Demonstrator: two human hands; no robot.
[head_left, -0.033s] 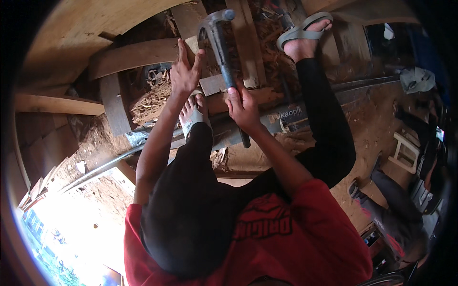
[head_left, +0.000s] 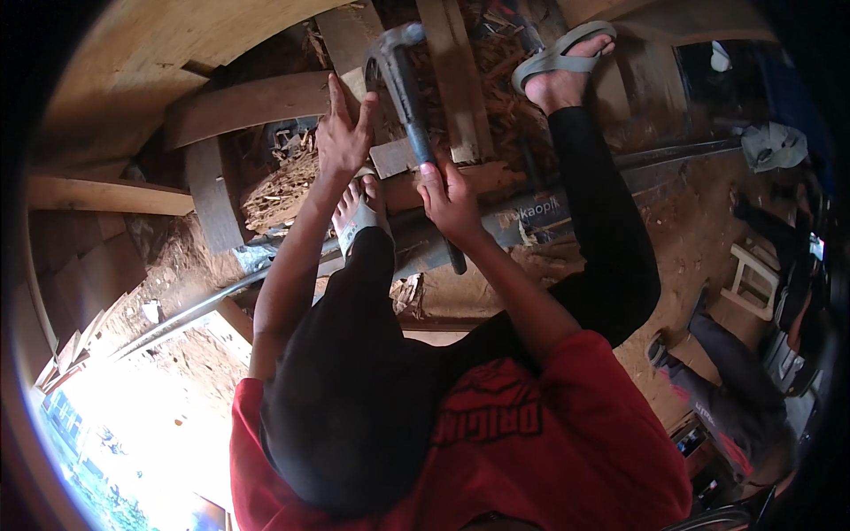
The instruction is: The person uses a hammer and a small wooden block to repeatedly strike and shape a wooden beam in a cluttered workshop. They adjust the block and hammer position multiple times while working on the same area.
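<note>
One dark, partly blue metal claw hammer (head_left: 406, 93) is gripped in the right hand (head_left: 452, 202), its head near the left hand (head_left: 343, 143), whose thumb and index finger spread apart beside a pale wooden piece (head_left: 355, 81).

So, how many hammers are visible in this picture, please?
1. The hammer is in the right hand, its head near the left hand. Others may be hidden among the wood scraps.

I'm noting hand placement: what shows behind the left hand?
Between the spread fingers of the left hand, a pale wood piece shows; a curved brown plank extends leftward from them. Whatever the palm covers cannot be seen.
</note>
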